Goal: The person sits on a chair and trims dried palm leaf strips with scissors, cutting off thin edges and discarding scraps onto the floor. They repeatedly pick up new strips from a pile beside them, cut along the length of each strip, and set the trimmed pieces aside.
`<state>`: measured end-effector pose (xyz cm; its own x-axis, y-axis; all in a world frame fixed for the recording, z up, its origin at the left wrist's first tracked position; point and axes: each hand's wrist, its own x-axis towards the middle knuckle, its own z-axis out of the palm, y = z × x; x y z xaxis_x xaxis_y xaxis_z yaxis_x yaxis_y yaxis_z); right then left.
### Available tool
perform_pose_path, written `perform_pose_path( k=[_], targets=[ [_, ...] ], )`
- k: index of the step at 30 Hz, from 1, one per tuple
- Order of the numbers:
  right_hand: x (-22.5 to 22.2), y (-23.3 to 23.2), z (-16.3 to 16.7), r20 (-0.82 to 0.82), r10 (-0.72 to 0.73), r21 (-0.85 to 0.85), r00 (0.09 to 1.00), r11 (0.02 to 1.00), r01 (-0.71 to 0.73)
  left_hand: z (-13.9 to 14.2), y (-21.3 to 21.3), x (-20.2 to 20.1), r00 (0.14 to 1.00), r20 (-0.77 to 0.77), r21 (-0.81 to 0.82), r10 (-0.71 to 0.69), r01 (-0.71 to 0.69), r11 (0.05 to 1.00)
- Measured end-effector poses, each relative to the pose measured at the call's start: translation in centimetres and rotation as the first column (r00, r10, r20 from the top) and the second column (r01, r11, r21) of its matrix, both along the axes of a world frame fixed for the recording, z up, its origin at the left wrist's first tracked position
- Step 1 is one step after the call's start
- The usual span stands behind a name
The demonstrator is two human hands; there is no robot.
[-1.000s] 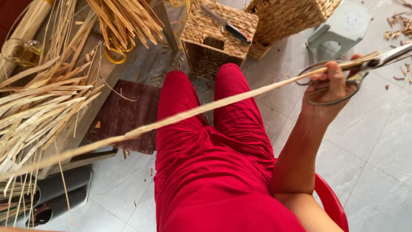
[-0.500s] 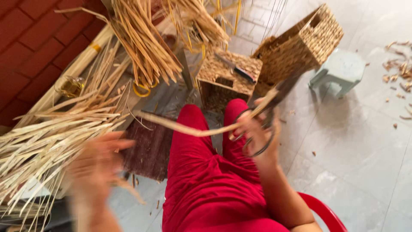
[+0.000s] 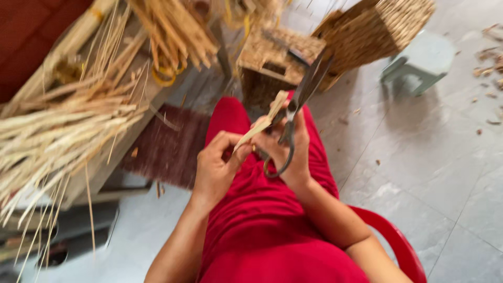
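Observation:
My right hand (image 3: 283, 147) grips a pair of dark metal scissors (image 3: 297, 107) over my lap, blades pointing up and away. A short pale straw strip (image 3: 262, 123) runs between both hands. My left hand (image 3: 217, 165) pinches its lower end, and its upper end sticks up beside the scissor blades. Both hands are close together above my red trousers (image 3: 262, 220). The view is blurred by motion.
A heap of dried straw strips (image 3: 68, 126) lies on a low wooden bench at the left. Two woven baskets (image 3: 361, 36) stand ahead, with a small grey stool (image 3: 419, 63) to the right. A dark mat (image 3: 167, 147) lies on the grey tiled floor. I sit on a red chair (image 3: 398, 246).
A second ago my right hand held the scissors far out to the right along a long strip. Both hands have since come together over my lap, holding a short strip.

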<state>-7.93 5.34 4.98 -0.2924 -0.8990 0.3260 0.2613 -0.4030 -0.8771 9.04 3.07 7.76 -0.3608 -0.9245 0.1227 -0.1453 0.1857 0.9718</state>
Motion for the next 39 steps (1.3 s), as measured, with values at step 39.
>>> perform_pose_path(
  k=[39],
  targets=[
    [2.0,-2.5,-4.6,0.089,0.1,0.198,0.991,0.973,-0.116,-5.6,1.0,2.6,0.971,0.126,-0.147,0.203,-0.184,0.972]
  ],
)
